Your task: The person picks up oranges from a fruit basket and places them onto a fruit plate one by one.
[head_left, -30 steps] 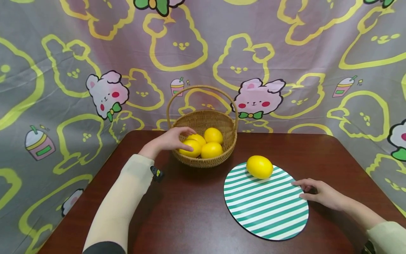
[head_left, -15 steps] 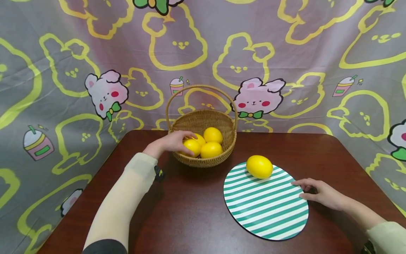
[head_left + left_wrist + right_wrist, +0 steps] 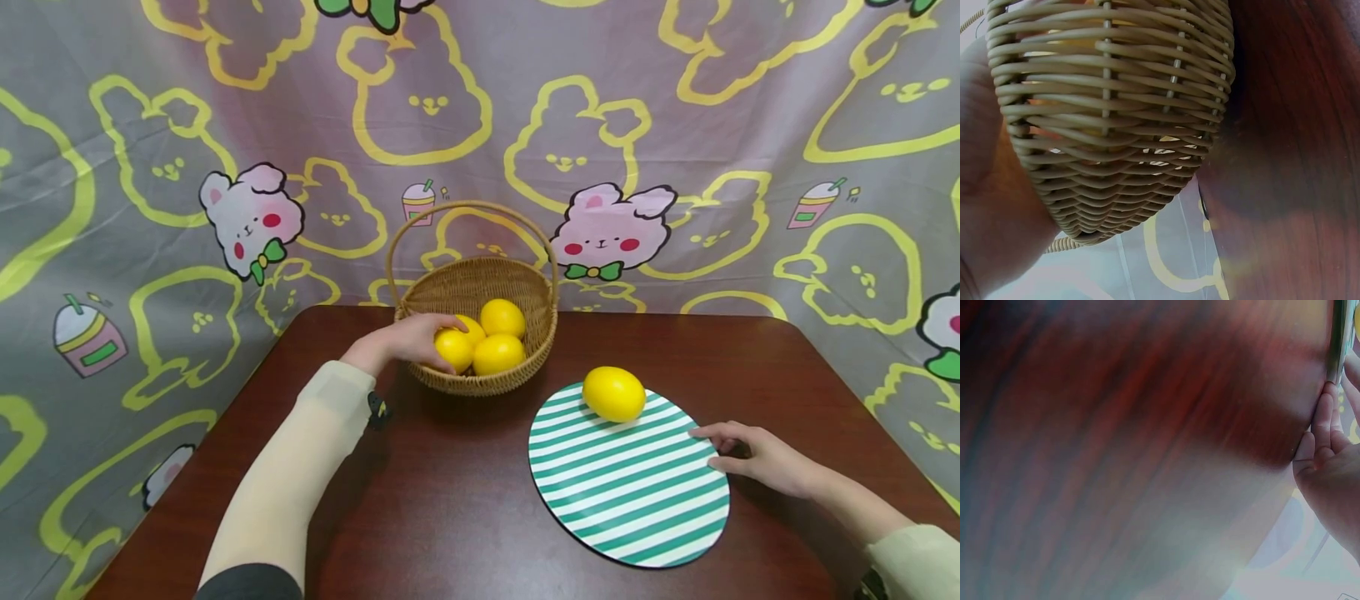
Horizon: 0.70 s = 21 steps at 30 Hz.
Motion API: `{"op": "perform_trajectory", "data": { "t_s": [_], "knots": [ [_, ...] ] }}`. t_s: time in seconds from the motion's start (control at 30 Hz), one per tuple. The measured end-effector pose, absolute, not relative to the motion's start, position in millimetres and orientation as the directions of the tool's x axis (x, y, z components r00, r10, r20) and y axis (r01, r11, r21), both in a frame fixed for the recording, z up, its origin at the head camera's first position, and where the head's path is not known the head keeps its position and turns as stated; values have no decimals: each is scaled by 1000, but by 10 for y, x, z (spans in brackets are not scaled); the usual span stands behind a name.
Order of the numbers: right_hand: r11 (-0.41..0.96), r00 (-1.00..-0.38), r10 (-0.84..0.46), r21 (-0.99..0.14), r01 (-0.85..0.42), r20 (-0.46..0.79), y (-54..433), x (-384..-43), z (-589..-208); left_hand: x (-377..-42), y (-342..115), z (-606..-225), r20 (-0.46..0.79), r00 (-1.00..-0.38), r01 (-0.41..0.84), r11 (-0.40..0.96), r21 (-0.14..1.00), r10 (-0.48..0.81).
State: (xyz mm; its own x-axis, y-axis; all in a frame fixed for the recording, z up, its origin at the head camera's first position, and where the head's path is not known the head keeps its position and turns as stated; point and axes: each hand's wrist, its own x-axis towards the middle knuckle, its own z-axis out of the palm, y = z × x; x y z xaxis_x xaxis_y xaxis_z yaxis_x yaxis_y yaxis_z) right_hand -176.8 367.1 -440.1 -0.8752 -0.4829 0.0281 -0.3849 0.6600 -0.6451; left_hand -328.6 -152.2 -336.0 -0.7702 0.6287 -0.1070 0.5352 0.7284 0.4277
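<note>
Since 1 s ago, the left hand [image 3: 416, 340] is tightened round 1 lemon [image 3: 453, 351], hemmed in by 3 more lemons [image 3: 499, 356] in the wicker basket [image 3: 480, 386]. The striped mat [image 3: 622, 500] is touched by the relaxed right hand [image 3: 768, 460]. The gripped lemon is glossy yellow.

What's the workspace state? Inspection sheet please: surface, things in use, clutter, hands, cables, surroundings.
Surface: dark reddish-brown table, glossy, with wood grain.
Things in use: wicker basket holding four yellow fruits; fifth fruit lying near the far edge of a round, green-and-white striped mat.
Clutter: nothing seen.
Left hand: reaches into the basket, thumb and fingers around the front-left fruit.
Right hand: touches the mat's right edge.
Cables: nothing seen.
Surroundings: grey cloth with yellow outlines and cartoon rabbits, behind and at both sides.
</note>
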Motion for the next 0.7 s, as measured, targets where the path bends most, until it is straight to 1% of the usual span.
{"op": "perform_trajectory", "data": {
  "t_s": [0.33, 0.63, 0.7],
  "knots": [
    [665, -879, -477, -645, -376, 20, 3663, -1757, -4389, -3235, -1534, -3362, -113, -770, 539, 735, 411, 628],
    [655, -873, -487, -648, -390, 33, 3667, -1760, -4390, -3226, -1554, -3401, -87, -765, 563, 729, 390, 638],
    [652, -873, -487, -651, -388, 31, 3671, -1761, -4398, -3228, -1556, -3406, -86, -765, 560, 725, 401, 638]
  ]
}}
